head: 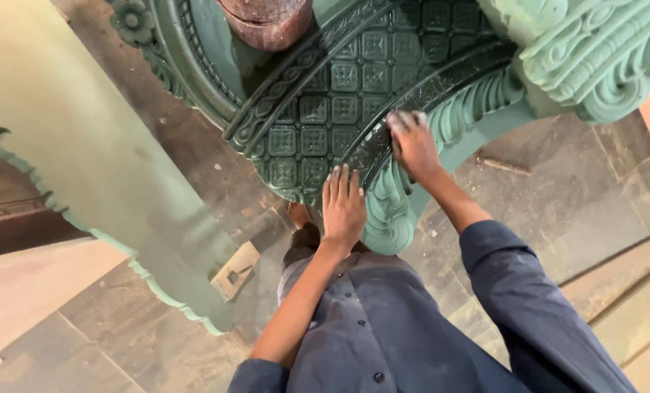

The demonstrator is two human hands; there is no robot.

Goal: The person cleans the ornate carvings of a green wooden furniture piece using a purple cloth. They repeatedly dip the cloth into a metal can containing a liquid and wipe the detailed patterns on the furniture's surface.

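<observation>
A large curved piece of carved wood (339, 102), painted green, fills the top middle of the head view, with square flower panels and a scalloped lower rim. My left hand (343, 207) lies flat on its near edge, fingers together and pointing away from me. My right hand (412, 142) presses on the dark carved band further right, closed on a small pale pad that I take for sandpaper (405, 116); only its edge shows past my fingertips.
A pale green board with a scalloped edge (85, 160) leans at the left. A carved green scroll piece (594, 58) sits at the top right. A small wooden block (234, 271) lies on the grey stone floor (557, 189). A reddish-brown round object (266, 22) rests at the top.
</observation>
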